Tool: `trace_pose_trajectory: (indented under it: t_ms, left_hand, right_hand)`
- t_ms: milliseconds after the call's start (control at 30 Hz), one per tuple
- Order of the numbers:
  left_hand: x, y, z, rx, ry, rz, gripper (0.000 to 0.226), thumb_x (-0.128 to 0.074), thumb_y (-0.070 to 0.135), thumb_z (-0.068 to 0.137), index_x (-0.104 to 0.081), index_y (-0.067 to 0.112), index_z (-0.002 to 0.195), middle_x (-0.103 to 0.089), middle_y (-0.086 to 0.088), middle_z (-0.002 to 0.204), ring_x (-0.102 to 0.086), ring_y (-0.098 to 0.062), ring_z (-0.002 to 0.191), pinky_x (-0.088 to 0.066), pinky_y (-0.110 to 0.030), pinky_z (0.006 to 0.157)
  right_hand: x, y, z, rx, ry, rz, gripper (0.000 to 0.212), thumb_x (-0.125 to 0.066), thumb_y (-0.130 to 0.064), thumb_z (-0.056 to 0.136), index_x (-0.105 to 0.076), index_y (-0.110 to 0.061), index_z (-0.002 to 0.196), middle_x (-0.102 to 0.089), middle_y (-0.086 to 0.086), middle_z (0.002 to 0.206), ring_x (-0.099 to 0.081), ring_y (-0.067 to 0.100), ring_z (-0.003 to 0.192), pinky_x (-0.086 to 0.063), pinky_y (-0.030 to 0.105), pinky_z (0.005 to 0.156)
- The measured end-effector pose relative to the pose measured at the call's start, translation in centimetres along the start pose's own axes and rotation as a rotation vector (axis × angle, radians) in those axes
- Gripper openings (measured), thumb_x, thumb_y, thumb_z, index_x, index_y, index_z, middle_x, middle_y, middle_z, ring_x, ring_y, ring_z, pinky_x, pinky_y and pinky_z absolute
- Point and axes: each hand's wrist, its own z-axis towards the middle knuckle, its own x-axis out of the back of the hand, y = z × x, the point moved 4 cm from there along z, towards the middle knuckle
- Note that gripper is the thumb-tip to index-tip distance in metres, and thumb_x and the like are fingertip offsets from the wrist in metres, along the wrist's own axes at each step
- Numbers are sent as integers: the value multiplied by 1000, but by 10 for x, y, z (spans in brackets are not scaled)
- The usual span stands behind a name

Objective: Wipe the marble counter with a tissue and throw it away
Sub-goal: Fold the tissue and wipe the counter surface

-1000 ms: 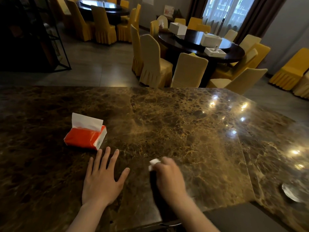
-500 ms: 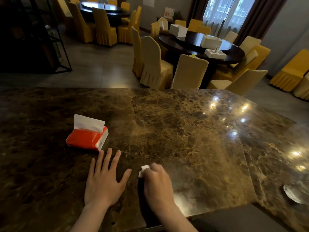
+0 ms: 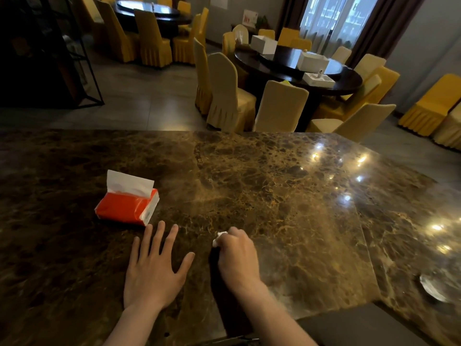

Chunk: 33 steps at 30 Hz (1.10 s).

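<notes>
Tissue pack (image 3: 127, 204): red, on the marble counter (image 3: 287, 208), white sheet poking up.
Left hand (image 3: 153, 268): flat on the counter, fingers spread wide, holding nothing, just below the pack.
Right hand (image 3: 237, 255): curled tight around the tissue (image 3: 218, 238), pressing it down; a white bit peeking out.

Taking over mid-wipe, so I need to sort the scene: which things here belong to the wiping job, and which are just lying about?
Belongs to the job:
right hand closed on the tissue
marble counter
left hand flat on the counter

Just lying about:
red tissue pack
small dish at the right edge
dining tables and chairs behind
</notes>
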Motion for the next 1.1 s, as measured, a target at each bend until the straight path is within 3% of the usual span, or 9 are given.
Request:
trace_pose_trajectory:
  t_ms: [67, 167, 233, 367, 500, 667, 767, 967, 1100]
  left_hand:
    - [1, 0, 0, -4, -2, -17, 91, 6, 86, 84, 2, 40, 162, 7, 3, 173, 21, -19, 156, 6, -47, 129]
    - [2, 0, -1, -6, 7, -30, 89, 5, 85, 85, 2, 40, 162, 8, 4, 173, 21, -19, 156, 6, -47, 129]
    - [2, 0, -1, -10, 4, -22, 89, 4, 85, 86, 0, 39, 162, 6, 3, 173, 19, -20, 157, 6, -47, 129]
    - [1, 1, 0, -5, 16, -15, 89, 0, 84, 87, -6, 38, 162, -1, 2, 173, 13, -21, 158, 0, -48, 129]
    - [-2, -2, 1, -2, 8, -7, 88, 1, 86, 86, -4, 40, 162, 1, 3, 173, 15, -19, 157, 1, -48, 129]
    - [0, -2, 1, -10, 18, -43, 87, -2, 86, 87, -4, 41, 162, 3, 6, 173, 19, -16, 156, 6, -46, 129]
    - [-1, -1, 1, -4, 19, -49, 87, -4, 86, 87, -5, 41, 162, 3, 6, 173, 19, -16, 156, 6, -46, 129]
    - [-2, -3, 2, 8, 5, -7, 88, -1, 87, 86, -1, 41, 161, 5, 5, 172, 19, -17, 156, 3, -47, 129]
    - [-1, -2, 2, 4, 8, -28, 88, 0, 87, 85, 1, 42, 161, 5, 6, 173, 20, -16, 156, 5, -46, 129]
  right_hand:
    - [10, 20, 9, -22, -4, -16, 15, -64, -10, 90, -77, -16, 90, -62, 0, 87, -58, 21, 86, -45, 32, 69]
    - [30, 55, 26, -252, 103, -21, 16, -64, -8, 91, -79, -12, 88, -63, 5, 86, -62, 28, 86, -46, 35, 70]
    - [28, 49, 32, -279, 146, -49, 15, -64, -8, 92, -79, -8, 91, -65, 8, 90, -62, 30, 90, -49, 38, 73]
    - [2, 5, 23, -69, 70, 3, 15, -61, -15, 97, -75, -11, 96, -66, 3, 97, -58, 20, 95, -52, 34, 80]
    - [-3, -10, 15, 115, -44, 32, 14, -61, -15, 96, -75, -16, 96, -64, -1, 93, -56, 18, 90, -48, 30, 72]
    - [27, 52, 47, -172, 81, -37, 18, -62, -6, 91, -78, -11, 94, -67, 7, 94, -62, 28, 93, -52, 39, 77]
    - [22, 51, 53, -234, 119, -65, 17, -62, -6, 91, -78, -8, 95, -66, 11, 96, -61, 32, 97, -51, 39, 77]
    - [-20, -19, 42, 58, 3, 20, 16, -66, -6, 90, -75, -14, 101, -64, 3, 102, -56, 21, 99, -51, 32, 78]
    - [-8, -5, 29, 165, -50, -16, 13, -65, -13, 92, -74, -18, 100, -60, -2, 94, -55, 19, 91, -49, 30, 69]
